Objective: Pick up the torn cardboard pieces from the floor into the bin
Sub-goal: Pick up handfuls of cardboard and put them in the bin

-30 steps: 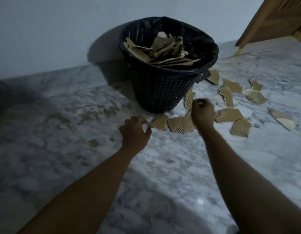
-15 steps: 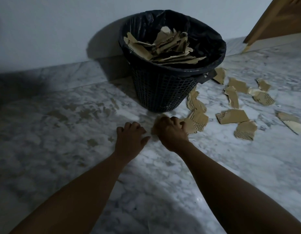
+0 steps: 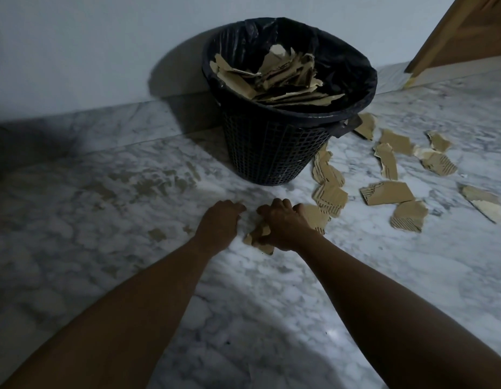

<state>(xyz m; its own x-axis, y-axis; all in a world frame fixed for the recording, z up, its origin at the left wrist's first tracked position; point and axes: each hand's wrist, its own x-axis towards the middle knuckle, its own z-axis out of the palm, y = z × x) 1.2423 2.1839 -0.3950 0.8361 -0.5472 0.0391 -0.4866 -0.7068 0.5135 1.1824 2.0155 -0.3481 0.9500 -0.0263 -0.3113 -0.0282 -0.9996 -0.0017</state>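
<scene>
Right hand (image 3: 286, 227) grips torn cardboard piece (image 3: 262, 244) on marble floor (image 3: 131, 192) in front of bin (image 3: 271, 155); left hand (image 3: 220, 223) just beside, curled, cannot tell if holding anything; more pieces (image 3: 387, 192) scattered right of bin, others inside

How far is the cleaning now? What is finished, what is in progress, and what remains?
Done: a pile of torn cardboard already lies in the black bin. In hand: the right hand grips a cardboard piece on the marble floor; the left hand rests beside it, apparently empty. Left: about ten loose pieces lie scattered right of the bin.
</scene>
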